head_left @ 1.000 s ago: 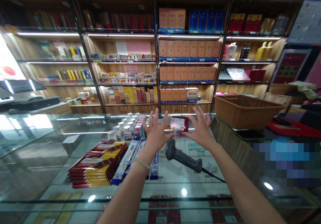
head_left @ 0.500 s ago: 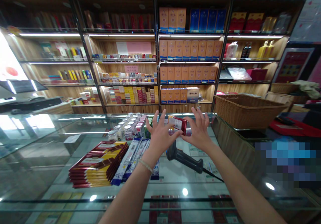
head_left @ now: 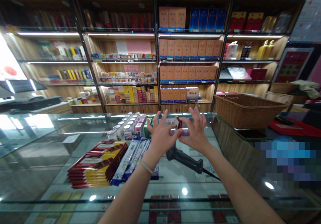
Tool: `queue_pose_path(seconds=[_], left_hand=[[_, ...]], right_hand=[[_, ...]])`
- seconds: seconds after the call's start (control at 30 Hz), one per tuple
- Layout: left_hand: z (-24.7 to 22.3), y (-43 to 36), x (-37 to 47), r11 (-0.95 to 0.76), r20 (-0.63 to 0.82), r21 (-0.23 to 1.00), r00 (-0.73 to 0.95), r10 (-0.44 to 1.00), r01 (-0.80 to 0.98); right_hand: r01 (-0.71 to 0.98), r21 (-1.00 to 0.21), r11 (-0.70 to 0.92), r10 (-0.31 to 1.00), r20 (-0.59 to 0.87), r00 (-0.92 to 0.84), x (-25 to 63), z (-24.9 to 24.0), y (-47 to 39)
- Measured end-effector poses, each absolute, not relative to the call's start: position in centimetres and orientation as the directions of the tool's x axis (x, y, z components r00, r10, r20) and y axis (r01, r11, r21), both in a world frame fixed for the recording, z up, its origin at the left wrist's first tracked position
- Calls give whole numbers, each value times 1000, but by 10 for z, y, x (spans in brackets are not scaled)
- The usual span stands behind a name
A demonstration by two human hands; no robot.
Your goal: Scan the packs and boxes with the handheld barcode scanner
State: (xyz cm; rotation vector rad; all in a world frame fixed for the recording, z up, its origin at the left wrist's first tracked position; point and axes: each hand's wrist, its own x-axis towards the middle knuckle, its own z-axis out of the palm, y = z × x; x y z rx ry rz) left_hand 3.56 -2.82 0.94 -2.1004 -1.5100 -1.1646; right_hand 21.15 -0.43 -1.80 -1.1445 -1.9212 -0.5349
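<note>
Between my two hands, above the glass counter, is a small dark-red and yellow packet (head_left: 179, 123), now turned almost edge-on. My left hand (head_left: 162, 135) pinches it from the left with thumb and forefinger, its other fingers raised. On the other side, the thumb and forefinger of my right hand (head_left: 197, 132) grip it too. Below my hands lies a black handheld barcode scanner (head_left: 187, 161), its cable running right. A stack of red and yellow chocolate bars (head_left: 97, 163) is left of my left forearm. Beside it are long blue-and-white packets (head_left: 129, 158), partly hidden by that arm.
Small jars (head_left: 128, 132) and cans (head_left: 139, 129) stand in rows behind the packets on the glass counter (head_left: 173, 187). A wicker basket (head_left: 248, 112) sits at the right. Shelves of boxed goods (head_left: 188, 74) line the back wall; a dark screen (head_left: 21, 86) is far left.
The packet has rotated between my fingers, from its broad labelled face to a narrow edge. Both hands have come slightly closer together. The scanner and stacks stay where they were.
</note>
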Motion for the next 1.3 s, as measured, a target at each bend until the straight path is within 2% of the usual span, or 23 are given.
queue_pose_path(seconds=[0.4, 0.6, 0.8, 1.0, 1.3], left_hand=[[9, -28, 38, -414, 774, 238, 87, 628, 879], [11, -26, 38, -389, 738, 322, 29, 674, 863], [14, -21, 31, -347, 714, 395, -46, 699, 851], [14, -16, 25, -356, 715, 393, -38, 699, 848], [6, -3, 18, -284, 707, 389, -86, 702, 876]], right_hand=[[860, 18, 511, 507, 801, -318, 207, -22, -4], [873, 18, 487, 542, 778, -318, 205, -21, -4], [886, 30, 463, 491, 823, -285, 221, -28, 9], [908, -16, 418, 504, 836, -217, 243, -37, 25], [915, 17, 403, 472, 853, -224, 248, -32, 25]])
